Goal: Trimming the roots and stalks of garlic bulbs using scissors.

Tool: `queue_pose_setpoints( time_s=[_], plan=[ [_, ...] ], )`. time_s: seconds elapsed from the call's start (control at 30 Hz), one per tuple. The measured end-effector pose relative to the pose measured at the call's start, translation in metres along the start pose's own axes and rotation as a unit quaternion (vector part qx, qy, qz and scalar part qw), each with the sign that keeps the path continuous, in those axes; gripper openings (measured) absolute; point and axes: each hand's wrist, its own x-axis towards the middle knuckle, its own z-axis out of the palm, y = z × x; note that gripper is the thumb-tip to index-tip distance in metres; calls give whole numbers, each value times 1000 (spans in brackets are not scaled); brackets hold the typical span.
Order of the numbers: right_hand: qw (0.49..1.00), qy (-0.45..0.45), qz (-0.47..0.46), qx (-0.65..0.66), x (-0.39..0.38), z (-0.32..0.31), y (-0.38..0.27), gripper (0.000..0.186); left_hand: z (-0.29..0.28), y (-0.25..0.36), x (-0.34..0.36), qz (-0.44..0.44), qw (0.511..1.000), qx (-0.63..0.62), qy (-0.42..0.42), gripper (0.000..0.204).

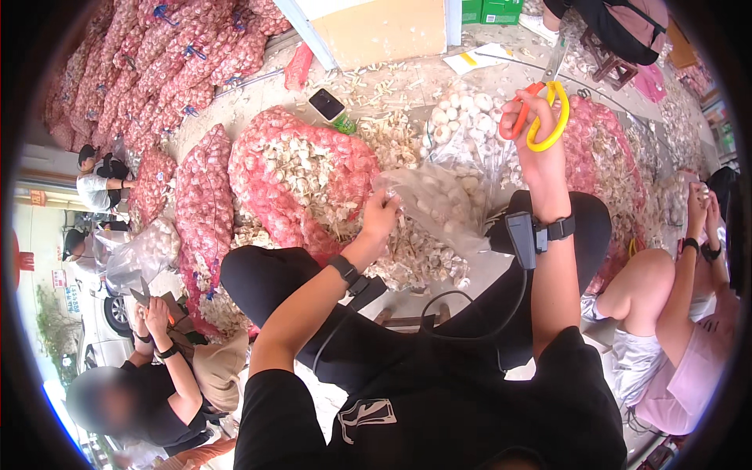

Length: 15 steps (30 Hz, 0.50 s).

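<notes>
At the upper right my right hand is raised with its fingers through the handles of a pair of scissors, one loop orange and one yellow, blades pointing up. My left hand, lower and nearer the middle, pinches the edge of a clear plastic bag. Pale garlic bulbs show through that bag, which lies in front of my knees. Left of my left hand, an open red mesh sack bulges with garlic. More peeled-looking white garlic bulbs are heaped beyond the bag.
Full mesh sacks are stacked at the far left. A phone lies beyond the open sack. Another mesh sack stands right of my right hand. Co-workers sit close on both sides; the left person holds scissors. Garlic skins litter the floor.
</notes>
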Motion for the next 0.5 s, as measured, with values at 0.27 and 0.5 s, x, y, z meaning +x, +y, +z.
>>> queue_pose_setpoints(
  time_s=[0.27,0.5],
  plan=[
    [999,-7,-22,41,-14,3,-24,31,-33,143,-18,151,988,-12,-39,7],
    [1000,-15,-3,26,-17,5,-19,29,-64,24,-19,53,987,138,-67,11]
  ],
)
